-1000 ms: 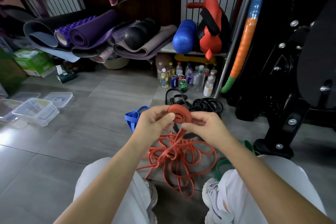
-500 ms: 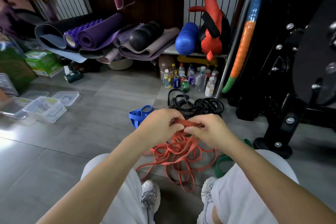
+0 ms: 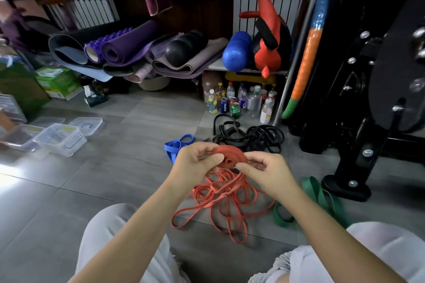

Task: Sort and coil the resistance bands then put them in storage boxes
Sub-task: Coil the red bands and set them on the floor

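The person's left hand point(image 3: 195, 164) and right hand point(image 3: 269, 173) meet over the tiled floor point(image 3: 119, 167), and between them sits the red coil point(image 3: 226, 156), a flat wound disc of resistance band tilted so that its face turns toward the camera. The left hand grips the coil's left side: its thumb lies across the near face and its fingers are curled round the far edge. The right hand pinches the coil's right edge, thumb on the near side and fingers bent behind it (the fingertips themselves are mostly hidden by the band). The two hands are near each other, parted only by the coil.

From the lower edge of the coil, just under the right thumb, the unwound part drops to the loose red band point(image 3: 220, 204), a tangle of loops lying on the floor directly below both hands and in front of the person's knees.

Just beyond the left hand's knuckles lies a folded blue band point(image 3: 177, 145). Beyond the right hand, farther from the person, the black bands point(image 3: 255, 138) sit in a heap. A green band point(image 3: 322, 197) lies on the floor just outside the right wrist. Well away to the left of the left hand stand the clear storage boxes point(image 3: 59, 139), with a lid point(image 3: 86, 124) flat beside them
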`<action>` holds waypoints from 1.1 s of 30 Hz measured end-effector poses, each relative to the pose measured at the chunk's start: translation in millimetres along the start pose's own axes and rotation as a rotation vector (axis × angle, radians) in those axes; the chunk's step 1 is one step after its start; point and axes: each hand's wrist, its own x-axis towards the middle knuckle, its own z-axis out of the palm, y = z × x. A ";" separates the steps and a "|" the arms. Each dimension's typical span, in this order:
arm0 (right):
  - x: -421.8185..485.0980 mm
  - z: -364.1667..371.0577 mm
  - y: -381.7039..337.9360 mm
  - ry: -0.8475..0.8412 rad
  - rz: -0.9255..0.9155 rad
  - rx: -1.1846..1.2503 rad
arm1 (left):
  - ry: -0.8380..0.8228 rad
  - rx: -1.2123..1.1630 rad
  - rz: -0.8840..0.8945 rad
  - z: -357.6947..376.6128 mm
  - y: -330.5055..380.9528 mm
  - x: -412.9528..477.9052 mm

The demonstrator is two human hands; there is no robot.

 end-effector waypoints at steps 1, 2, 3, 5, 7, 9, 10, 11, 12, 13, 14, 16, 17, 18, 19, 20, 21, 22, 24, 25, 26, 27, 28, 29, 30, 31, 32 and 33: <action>0.5 1.1 0.2 0.014 -0.019 0.028 | 0.015 -0.102 -0.008 1.8 -3.7 -1.8; 0.8 2.9 0.1 0.025 -0.032 0.064 | 0.025 -0.205 -0.019 4.4 -6.3 -3.7; 0.4 5.0 0.2 0.037 -0.041 0.095 | 0.032 -0.288 -0.035 7.5 -7.9 -5.8; -1.9 9.6 1.4 0.074 -0.062 0.106 | 0.030 -0.382 -0.063 13.8 -10.1 -9.2; -3.2 11.5 2.6 0.092 -0.072 0.074 | 0.018 -0.360 -0.074 16.3 -10.8 -11.3; -1.9 8.0 2.8 0.057 -0.064 0.012 | 0.025 -0.103 -0.046 11.6 -10.1 -9.3; -0.3 5.1 2.9 0.018 -0.053 -0.045 | 0.025 0.099 -0.010 6.9 -10.0 -8.3; 1.9 2.0 2.5 -0.036 -0.047 -0.136 | 0.018 0.294 0.044 1.9 -9.2 -7.5; 4.3 -0.5 1.4 -0.098 -0.054 -0.247 | 0.000 0.442 0.108 -2.6 -7.2 -6.8; 6.5 -1.5 -0.8 -0.154 -0.077 -0.350 | -0.043 0.521 0.164 -5.6 -3.9 -6.6; 8.5 -1.0 -2.8 -0.193 -0.112 -0.415 | -0.103 0.565 0.208 -6.8 -1.0 -6.2; 10.5 2.8 -6.6 -0.214 -0.172 -0.430 | -0.173 0.646 0.298 -5.7 2.5 -6.1; 10.5 4.6 -8.0 -0.205 -0.173 -0.405 | -0.165 0.666 0.329 -5.3 3.0 -6.3; 10.1 5.9 -8.5 -0.190 -0.150 -0.360 | -0.140 0.651 0.338 -5.3 3.0 -6.6; 9.0 7.4 -8.6 -0.172 -0.114 -0.291 | -0.111 0.602 0.321 -5.6 2.5 -7.7; 7.6 8.5 -7.9 -0.152 -0.080 -0.216 | -0.086 0.526 0.286 -5.5 1.6 -9.2; 5.7 9.0 -6.2 -0.137 -0.055 -0.153 | -0.070 0.445 0.250 -5.1 1.1 -10.9; 3.4 9.4 -4.3 -0.128 -0.034 -0.114 | -0.059 0.371 0.225 -4.5 1.0 -12.4; -2.1 9.8 0.1 -0.110 -0.012 -0.070 | -0.034 0.231 0.187 -3.4 2.0 -14.7; -4.8 9.9 1.7 -0.090 0.009 -0.026 | -0.023 0.158 0.159 -3.5 2.4 -15.2; -6.9 9.7 2.0 -0.072 0.035 0.025 | -0.016 0.102 0.132 -3.7 2.7 -15.1; -7.8 8.9 1.3 -0.059 0.054 0.057 | -0.011 0.063 0.114 -3.9 2.8 -14.8; -8.1 8.2 0.2 -0.053 0.059 0.068 | -0.006 0.039 0.097 -3.9 2.4 -14.6; -8.1 7.6 -1.5 -0.050 0.053 0.070 | -0.002 0.007 0.079 -3.6 1.6 -14.5; -7.8 7.0 -3.7 -0.049 0.044 0.078 | 0.002 -0.042 0.061 -2.6 0.4 -14.4; -8.1 6.5 -5.5 -0.049 0.037 0.102 | 0.000 -0.106 0.041 -1.4 -1.2 -14.4; -9.1 7.1 -5.9 -0.045 0.033 0.139 | -0.007 -0.177 0.018 0.4 -3.1 -14.6; -11.3 8.5 -5.3 -0.034 0.028 0.185 | -0.010 -0.245 -0.006 2.5 -5.8 -15.7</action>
